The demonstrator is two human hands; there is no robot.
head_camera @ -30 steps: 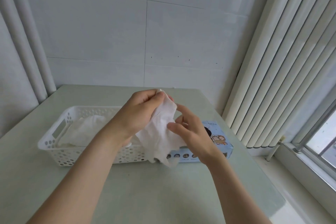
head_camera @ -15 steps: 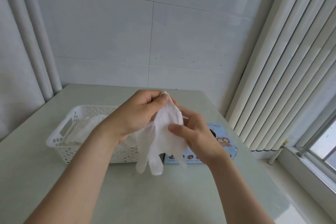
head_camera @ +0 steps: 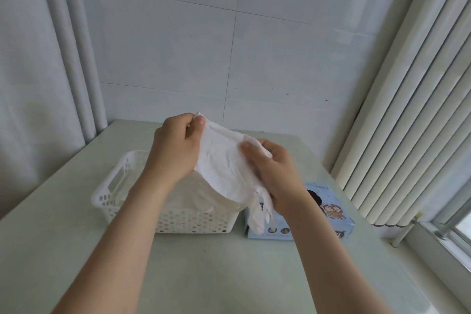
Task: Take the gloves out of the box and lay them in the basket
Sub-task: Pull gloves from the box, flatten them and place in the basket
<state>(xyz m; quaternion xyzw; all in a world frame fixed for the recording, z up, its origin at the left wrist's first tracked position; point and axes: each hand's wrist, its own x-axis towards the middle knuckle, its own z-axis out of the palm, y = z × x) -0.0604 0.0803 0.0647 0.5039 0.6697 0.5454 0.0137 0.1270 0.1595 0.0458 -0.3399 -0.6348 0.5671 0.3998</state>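
glove (head_camera: 224, 163): thin, limp, light; judged likely to crumple (hold by edges)
left hand (head_camera: 175, 150): pinches cuff corner
right hand (head_camera: 277, 173): grips opposite edge
basket (head_camera: 112, 201): just beside box (head_camera: 328, 209)

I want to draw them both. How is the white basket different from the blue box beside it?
The basket is white with little holes all over; the box is light blue with cartoon figures. The basket is open on top and shows gloves inside; the box's top is partly hidden behind the right hand. The basket looks wider than the box. Both stand side by side on the table.
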